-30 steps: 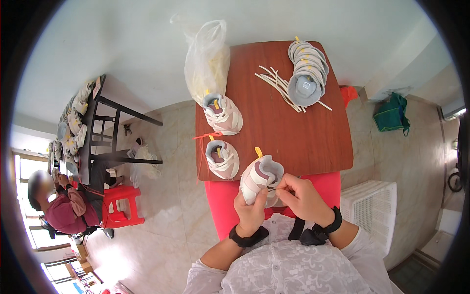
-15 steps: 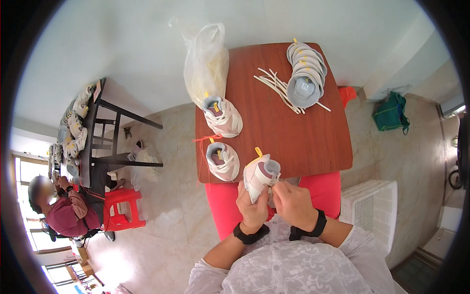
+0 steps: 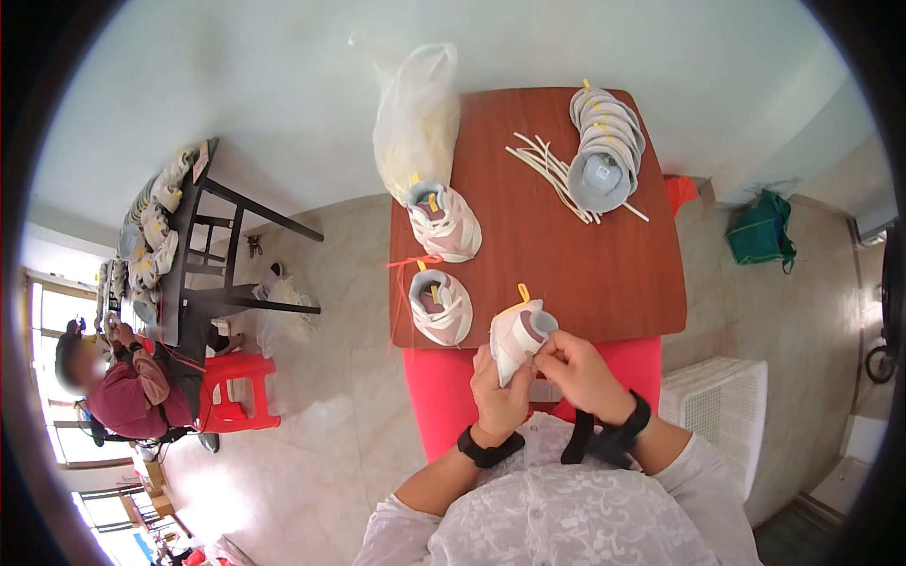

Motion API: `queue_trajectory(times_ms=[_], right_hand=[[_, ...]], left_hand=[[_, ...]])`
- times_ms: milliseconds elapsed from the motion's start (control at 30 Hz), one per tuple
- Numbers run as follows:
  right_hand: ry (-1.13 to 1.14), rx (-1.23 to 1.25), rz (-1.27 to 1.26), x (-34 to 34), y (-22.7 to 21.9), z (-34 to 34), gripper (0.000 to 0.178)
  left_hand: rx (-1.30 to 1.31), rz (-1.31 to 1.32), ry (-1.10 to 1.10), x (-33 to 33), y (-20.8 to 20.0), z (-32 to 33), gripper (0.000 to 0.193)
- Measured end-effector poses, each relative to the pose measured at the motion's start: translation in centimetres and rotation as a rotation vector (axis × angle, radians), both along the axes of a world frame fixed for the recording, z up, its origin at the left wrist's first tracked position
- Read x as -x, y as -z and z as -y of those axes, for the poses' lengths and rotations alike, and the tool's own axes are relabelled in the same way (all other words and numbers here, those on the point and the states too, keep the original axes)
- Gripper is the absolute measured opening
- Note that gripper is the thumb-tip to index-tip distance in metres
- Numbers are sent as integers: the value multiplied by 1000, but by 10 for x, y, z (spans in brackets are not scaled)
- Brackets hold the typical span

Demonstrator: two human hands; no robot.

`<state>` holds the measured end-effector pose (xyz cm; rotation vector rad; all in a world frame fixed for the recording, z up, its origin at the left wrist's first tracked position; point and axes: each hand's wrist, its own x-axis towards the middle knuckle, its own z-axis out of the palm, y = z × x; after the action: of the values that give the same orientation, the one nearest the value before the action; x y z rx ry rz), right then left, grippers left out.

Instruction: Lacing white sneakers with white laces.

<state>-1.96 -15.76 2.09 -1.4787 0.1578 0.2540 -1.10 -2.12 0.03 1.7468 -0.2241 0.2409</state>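
A small white and mauve shoe upper [image 3: 511, 344] with a yellow pull tab is held upright in front of me, just off the near edge of the table. My left hand [image 3: 498, 401] wraps round its lower left side. My right hand [image 3: 583, 374] is closed in a pinch against its right side by the opening; what lies between the fingertips is hidden. Two laced shoe uppers stand at the table's left edge, a nearer one [image 3: 455, 321] and a farther one [image 3: 459, 236]. Loose white laces [image 3: 550, 179] lie beside a nested stack of grey-lined uppers [image 3: 613, 151].
A clear plastic bag [image 3: 415, 123] rests at the far left of the brown table [image 3: 538, 250]. Red cord [image 3: 401, 292] lies by the left edge. A white crate [image 3: 727, 396] stands at right, a green bag [image 3: 763, 231] beyond. Another person [image 3: 142, 396] sits at a table on the left.
The view has shifted a little, moving the table rightward in the picture. My right hand and wrist have moved slightly up and outward. My left hand keeps its hold on the shoe upper.
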Motion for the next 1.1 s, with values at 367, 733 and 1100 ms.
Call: queue_trajectory(times_ms=[367, 733, 1100], right_hand=[[153, 510, 368, -10, -35, 23, 14], [-70, 533, 425, -21, -27, 26, 22], [-240, 374, 414, -30, -21, 33, 15]], left_hand=[[641, -743, 125, -19, 2, -26, 28], [772, -810, 427, -10, 2, -28, 45], [718, -873, 491, -10, -9, -29, 44]])
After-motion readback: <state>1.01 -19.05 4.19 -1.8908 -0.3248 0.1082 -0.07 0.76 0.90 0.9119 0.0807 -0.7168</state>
